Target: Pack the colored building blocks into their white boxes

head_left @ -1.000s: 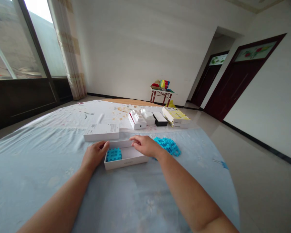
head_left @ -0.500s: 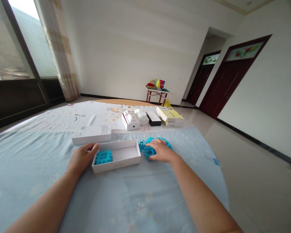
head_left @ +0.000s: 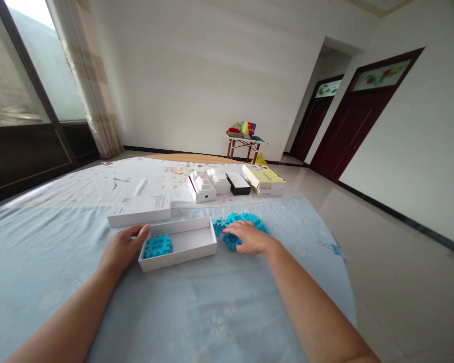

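Note:
An open white cardboard box (head_left: 196, 253) lies on the blue part of the cloth, with several blue notched building blocks (head_left: 158, 246) packed at its left end. My left hand (head_left: 125, 248) grips the box's left wall, thumb near the top corner. Just right of the box is a loose heap of the same blue blocks (head_left: 255, 220). Over this heap rests my right hand (head_left: 246, 236), fingers curled down and thumb below, with a blue block between them. My fingers partly cover that block. The white box lid (head_left: 139, 209) lies behind the box.
Farther back stand two small white boxes with white items (head_left: 202, 190), a black-and-white box (head_left: 238, 183) and a yellow-and-white carton (head_left: 265, 179). The round table's edge curves along the right. A small side table (head_left: 245, 138) with colourful things stands by the wall.
My right hand has drawn its fingers closer together around a blue block in the heap. My left hand stays on the box. The whole view has shifted slightly.

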Demonstrator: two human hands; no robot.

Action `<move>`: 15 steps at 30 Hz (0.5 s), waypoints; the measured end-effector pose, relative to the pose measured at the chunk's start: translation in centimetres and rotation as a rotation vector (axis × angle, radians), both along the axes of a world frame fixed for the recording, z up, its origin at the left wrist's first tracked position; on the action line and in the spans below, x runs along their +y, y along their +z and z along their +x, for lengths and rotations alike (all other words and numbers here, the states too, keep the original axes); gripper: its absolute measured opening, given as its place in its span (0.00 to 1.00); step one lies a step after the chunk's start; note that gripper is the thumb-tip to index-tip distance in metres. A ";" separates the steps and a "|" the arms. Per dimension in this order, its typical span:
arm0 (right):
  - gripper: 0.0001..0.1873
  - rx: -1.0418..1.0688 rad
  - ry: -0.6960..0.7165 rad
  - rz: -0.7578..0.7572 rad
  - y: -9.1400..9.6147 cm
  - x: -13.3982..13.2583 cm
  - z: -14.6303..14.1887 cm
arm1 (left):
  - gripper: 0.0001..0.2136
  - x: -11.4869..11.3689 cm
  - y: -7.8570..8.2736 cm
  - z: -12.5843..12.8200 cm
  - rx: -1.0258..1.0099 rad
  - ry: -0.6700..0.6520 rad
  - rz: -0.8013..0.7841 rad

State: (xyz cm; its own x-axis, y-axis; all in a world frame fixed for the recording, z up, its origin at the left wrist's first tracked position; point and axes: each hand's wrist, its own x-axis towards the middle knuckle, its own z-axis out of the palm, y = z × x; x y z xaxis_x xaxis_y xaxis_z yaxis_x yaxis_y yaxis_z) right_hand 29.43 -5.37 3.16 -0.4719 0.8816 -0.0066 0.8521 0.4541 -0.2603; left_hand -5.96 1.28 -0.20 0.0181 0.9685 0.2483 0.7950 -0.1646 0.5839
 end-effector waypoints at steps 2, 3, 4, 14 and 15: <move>0.34 -0.037 0.006 -0.005 -0.3 0.0 -0.2 | 0.23 -0.1 0.1 0.0 0.006 -0.009 -0.010; 0.34 -0.049 0.003 -0.001 -0.4 -0.1 -0.3 | 0.23 -0.1 0.1 0.0 0.007 -0.010 -0.012; 0.34 -0.056 -0.002 0.006 -0.5 -0.1 -0.4 | 0.23 -0.1 0.1 0.0 0.006 -0.012 -0.014; 0.33 0.067 -0.053 0.082 0.1 0.1 -0.3 | 0.23 -0.1 0.3 0.2 0.009 0.003 -0.020; 0.33 0.121 -0.075 0.101 0.4 0.2 0.0 | 0.23 -0.1 0.3 0.2 0.014 0.007 -0.024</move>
